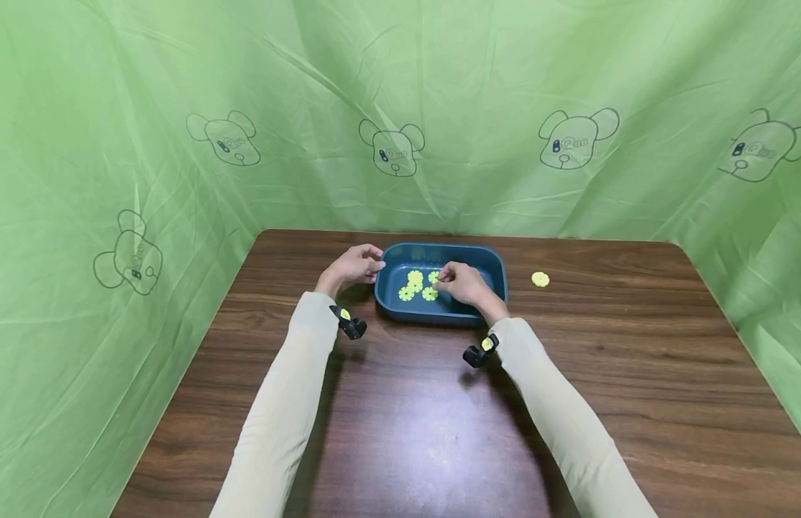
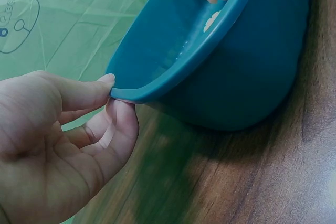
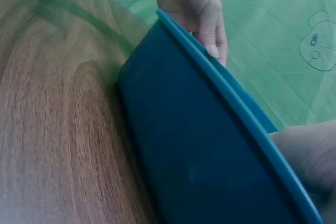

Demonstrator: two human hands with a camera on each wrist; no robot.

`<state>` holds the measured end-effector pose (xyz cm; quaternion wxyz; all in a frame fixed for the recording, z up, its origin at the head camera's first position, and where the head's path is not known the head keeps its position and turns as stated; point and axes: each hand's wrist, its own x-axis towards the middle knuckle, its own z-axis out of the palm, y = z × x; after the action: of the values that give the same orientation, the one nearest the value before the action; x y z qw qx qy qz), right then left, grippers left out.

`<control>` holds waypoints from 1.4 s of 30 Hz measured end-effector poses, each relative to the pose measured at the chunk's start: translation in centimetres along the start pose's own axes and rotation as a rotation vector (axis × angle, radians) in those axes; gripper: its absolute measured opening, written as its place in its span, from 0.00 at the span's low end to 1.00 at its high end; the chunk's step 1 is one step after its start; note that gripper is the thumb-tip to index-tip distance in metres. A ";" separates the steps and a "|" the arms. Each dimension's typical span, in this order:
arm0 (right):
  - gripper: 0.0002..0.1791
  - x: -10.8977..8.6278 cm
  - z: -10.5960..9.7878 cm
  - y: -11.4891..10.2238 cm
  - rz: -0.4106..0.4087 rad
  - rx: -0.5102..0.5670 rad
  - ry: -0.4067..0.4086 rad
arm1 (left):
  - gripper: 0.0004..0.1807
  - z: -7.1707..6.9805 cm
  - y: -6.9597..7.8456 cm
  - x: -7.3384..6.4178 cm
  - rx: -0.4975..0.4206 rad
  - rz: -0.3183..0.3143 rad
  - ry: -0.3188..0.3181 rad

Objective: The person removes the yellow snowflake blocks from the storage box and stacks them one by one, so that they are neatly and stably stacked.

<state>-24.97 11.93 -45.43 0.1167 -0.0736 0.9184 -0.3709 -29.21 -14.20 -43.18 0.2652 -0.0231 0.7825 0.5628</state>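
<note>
A dark blue plastic basin [image 1: 439, 318] sits near the back of the table. My left hand [image 1: 354, 267] pinches its left rim between thumb and fingers, as the left wrist view shows up close. Several yellow flower-shaped pieces [image 1: 406, 293] lie on the basin floor. Inside the basin, my right hand [image 1: 464, 283] points down with bent fingers, close beside one yellow flower-shaped piece [image 1: 433, 276]. In the left wrist view a pale piece [image 2: 211, 21] appears just below those fingertips; whether they grip it I cannot tell. The basin wall [image 3: 194, 124] hides the right fingertips in the right wrist view.
Another yellow flower-shaped piece [image 1: 540, 279] lies on the table to the right of the basin. The brown wood-grain table [image 1: 413, 417] ends at a green curtain [image 1: 478, 194] with printed bear faces. Black wrist cameras [image 1: 351, 327] hang under both forearms.
</note>
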 end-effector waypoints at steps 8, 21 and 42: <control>0.15 0.5 0.7 -0.4 -0.014 -0.158 -0.125 | 0.19 0.2 0.1 -0.1 -0.004 0.002 0.000; 0.16 0.4 0.9 -0.7 0.015 -0.253 -0.100 | 0.21 0.4 0.5 -0.4 -0.021 -0.016 -0.006; 0.11 -0.8 -1.7 0.7 0.015 0.080 -0.054 | 0.19 0.3 0.1 -0.3 -0.024 -0.009 0.012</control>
<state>-24.67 13.72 -44.56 0.1472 -0.0719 0.8999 -0.4042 -28.82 -13.94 -42.99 0.2628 -0.0331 0.7772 0.5708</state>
